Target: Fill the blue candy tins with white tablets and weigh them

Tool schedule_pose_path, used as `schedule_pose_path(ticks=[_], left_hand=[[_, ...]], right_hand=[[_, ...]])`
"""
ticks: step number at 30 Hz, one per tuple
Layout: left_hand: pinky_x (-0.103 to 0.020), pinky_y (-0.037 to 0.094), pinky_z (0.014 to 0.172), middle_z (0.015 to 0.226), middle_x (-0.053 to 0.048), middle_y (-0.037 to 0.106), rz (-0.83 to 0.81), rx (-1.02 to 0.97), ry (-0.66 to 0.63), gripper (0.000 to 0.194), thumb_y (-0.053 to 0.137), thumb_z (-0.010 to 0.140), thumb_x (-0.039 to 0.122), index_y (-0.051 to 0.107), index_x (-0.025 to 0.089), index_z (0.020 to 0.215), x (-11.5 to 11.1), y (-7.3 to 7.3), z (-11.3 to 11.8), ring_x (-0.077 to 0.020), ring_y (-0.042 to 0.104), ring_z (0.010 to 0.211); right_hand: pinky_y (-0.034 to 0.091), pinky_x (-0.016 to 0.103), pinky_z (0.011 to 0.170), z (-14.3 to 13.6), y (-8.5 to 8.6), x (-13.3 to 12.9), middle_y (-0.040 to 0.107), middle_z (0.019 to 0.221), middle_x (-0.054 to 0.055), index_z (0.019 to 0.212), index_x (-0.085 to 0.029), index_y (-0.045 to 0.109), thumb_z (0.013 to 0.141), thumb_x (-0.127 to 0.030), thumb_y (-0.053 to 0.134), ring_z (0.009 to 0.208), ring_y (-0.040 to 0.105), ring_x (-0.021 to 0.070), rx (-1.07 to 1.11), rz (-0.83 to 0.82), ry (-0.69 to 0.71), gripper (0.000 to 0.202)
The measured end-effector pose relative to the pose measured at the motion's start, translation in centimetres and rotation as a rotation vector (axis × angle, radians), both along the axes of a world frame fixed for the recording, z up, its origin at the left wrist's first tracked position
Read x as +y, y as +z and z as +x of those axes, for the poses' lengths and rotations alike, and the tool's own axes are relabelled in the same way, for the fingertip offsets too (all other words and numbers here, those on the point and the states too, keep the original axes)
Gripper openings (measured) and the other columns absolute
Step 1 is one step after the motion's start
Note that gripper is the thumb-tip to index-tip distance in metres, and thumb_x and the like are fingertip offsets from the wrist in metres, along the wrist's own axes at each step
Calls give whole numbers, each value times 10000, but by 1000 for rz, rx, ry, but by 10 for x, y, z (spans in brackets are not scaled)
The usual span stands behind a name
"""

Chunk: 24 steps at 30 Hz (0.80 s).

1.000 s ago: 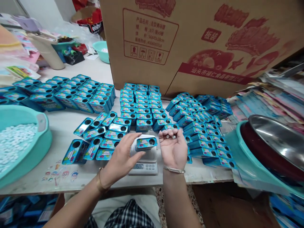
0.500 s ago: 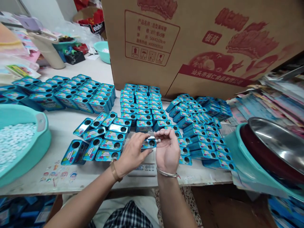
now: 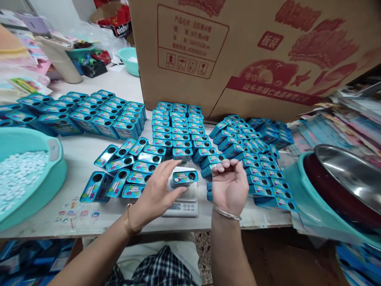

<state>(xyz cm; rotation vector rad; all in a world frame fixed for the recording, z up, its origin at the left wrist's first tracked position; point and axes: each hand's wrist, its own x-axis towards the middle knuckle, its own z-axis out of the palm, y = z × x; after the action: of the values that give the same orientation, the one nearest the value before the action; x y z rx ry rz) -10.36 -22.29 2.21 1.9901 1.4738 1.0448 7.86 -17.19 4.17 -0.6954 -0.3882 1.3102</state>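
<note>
A blue tin with a dark round hole stands on a white scale; one white candy lies on its top. Just left of that tin is my left hand, thumb and fingers spread apart. To the right, palm up, my right hand has its fingers curled together; whatever they hold is hidden. Rows of similar blue tins stand behind and on both sides of my hands.
A turquoise basin with white candies sits at the left. Behind the tins rises a large cardboard box. Metal and plastic bowls are at the right, beside stacked flat packaging.
My right hand has moved right, away from the tin on the scale. My left hand has drawn slightly left, its fingers now off the tin. White candies no longer show at my right fingertips.
</note>
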Motion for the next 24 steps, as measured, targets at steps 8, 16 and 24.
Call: schedule_pose_path(ticks=[8,16,24], left_hand=[[-415,419,1040,1316,-63,544,-6,6,130,491,618,869,368,464,269,1325,-10,8,-22,-238,501,1229],[-411,406,1050,1317,-70,532,-52,-26,85,475,608,879,330,455,260,1323,-13,-6,-14,-229,479,1239],[-411,449,971,1174,-86,559,46,71,73,284,539,913,260,568,229,1194,-9,-8,-9,-237,511,1136]], right_hand=[[502,234,677,3,-10,3,581,817,-29,895,-212,596,747,-197,690,722,561,90,-23,-78,-54,176],[466,216,615,-15,-6,2,523,771,-31,797,-197,563,805,-323,643,670,513,83,55,-114,62,150],[447,211,618,-26,-6,0,533,794,-35,948,-214,615,741,-156,609,608,472,61,-3,-65,114,215]])
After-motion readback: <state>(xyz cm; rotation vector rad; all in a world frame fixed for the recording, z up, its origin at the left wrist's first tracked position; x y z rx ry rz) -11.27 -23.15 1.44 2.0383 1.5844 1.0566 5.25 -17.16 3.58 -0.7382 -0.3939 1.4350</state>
